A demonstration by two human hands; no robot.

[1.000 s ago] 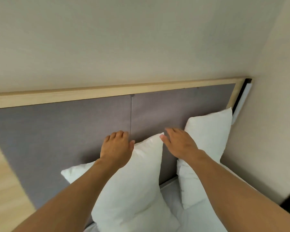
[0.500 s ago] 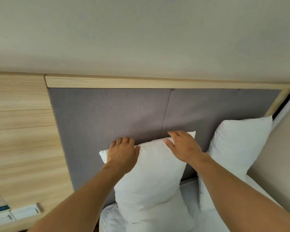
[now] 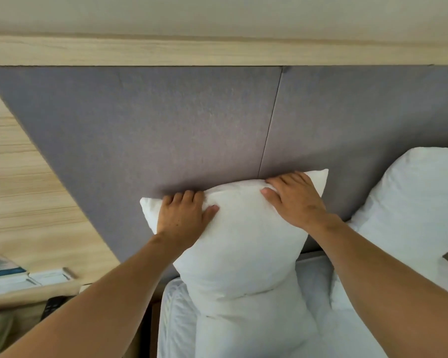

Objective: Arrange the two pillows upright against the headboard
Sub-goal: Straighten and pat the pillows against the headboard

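A white pillow [image 3: 239, 244] stands upright on the bed, its top edge leaning on the grey padded headboard [image 3: 166, 125]. My left hand [image 3: 183, 217] grips its upper left corner, fingers curled over the top edge. My right hand [image 3: 294, 200] lies on its upper right corner, fingers over the top. A second white pillow [image 3: 409, 202] leans upright against the headboard at the right, partly cut off by the frame edge.
White bedding [image 3: 243, 332] covers the mattress below the pillows. A wooden wall panel [image 3: 23, 189] and a bedside shelf [image 3: 16, 293] with cards and a dark remote lie to the left. A wooden rail [image 3: 217, 51] tops the headboard.
The view has shifted closer and to the left. The pillow in my hands has moved left along the headboard and away from the second pillow, and both hands now press its top edge.
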